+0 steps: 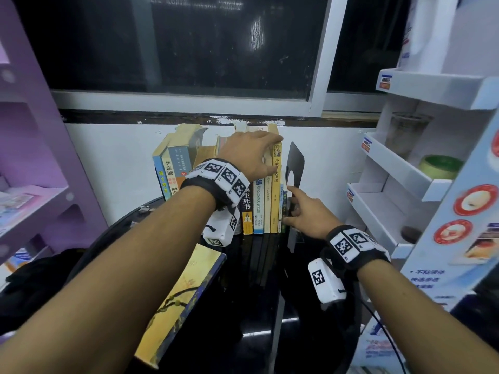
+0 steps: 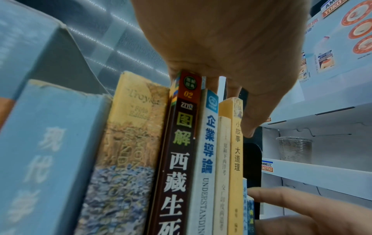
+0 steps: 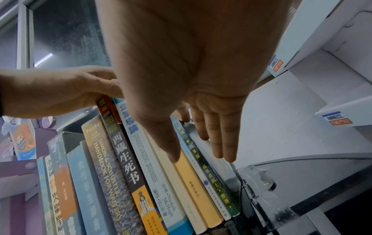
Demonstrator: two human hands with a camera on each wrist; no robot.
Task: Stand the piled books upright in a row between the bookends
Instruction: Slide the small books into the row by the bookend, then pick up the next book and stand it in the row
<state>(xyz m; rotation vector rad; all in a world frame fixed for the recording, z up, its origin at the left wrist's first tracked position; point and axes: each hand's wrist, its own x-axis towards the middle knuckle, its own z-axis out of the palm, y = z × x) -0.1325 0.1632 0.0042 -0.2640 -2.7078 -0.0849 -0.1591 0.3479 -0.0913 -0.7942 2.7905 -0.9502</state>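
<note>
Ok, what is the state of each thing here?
upright books: standing in a row, tops gripped by the left hand
leaning books: tilted, at the row's left end
yellow book: lying flat on the table
bookend: upright, at the row's right end
right hand: fingers straight, touching the bookend

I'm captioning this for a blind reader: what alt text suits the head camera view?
A person's left hand grips the tops of upright books on a black table, while the right hand touches the black bookend at the row's right end. A yellow-covered book lies flat in front.
</note>
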